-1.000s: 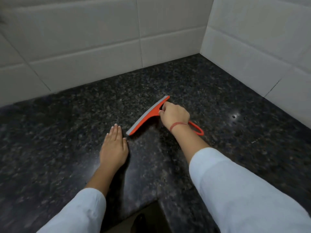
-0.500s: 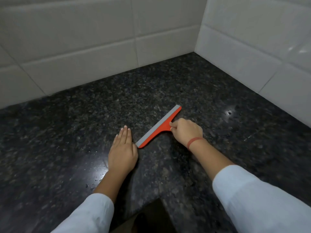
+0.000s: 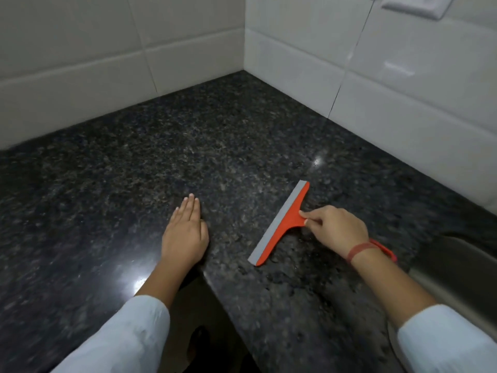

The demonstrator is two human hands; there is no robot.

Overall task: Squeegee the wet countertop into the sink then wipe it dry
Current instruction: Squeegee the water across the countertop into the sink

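Head view, only one available.

- Bench [image 3: 188, 146]: dark speckled stone, L-shaped, running into a corner between two white tiled walls [image 3: 80, 49]. Two glare spots on the surface. Couldn't tell a water film from the speckle.
- Squeegee [image 3: 285, 222]: orange body with a grey blade strip. It lay on the bench right of centre, on a diagonal, near end low-left and far end up-right. The blade strip faced left, towards the left hand. The end of the handle loop showed orange behind the right wrist.
- Right hand [image 3: 336, 230]: fingers curled round the squeegee handle, thumb and forefinger pinching it just behind the neck where it widens into the head. There was a red wrist band [image 3: 360, 250] on that arm.
- Left hand [image 3: 185, 238]: palm down flat on the bench, fingers straight and held together, holding nothing. It sat close to the inner corner of the bench's front edge, well apart from the squeegee's near end.
- Sink [image 3: 457, 267]: metal basin at the right edge of frame, only partly visible, just beyond the right wrist. The squeegee was between the left hand and the sink.
- Both arms were in white sleeves [image 3: 121, 337].
- White wall plate [image 3: 403, 4] on the right-hand wall, cut off by the top of the frame.
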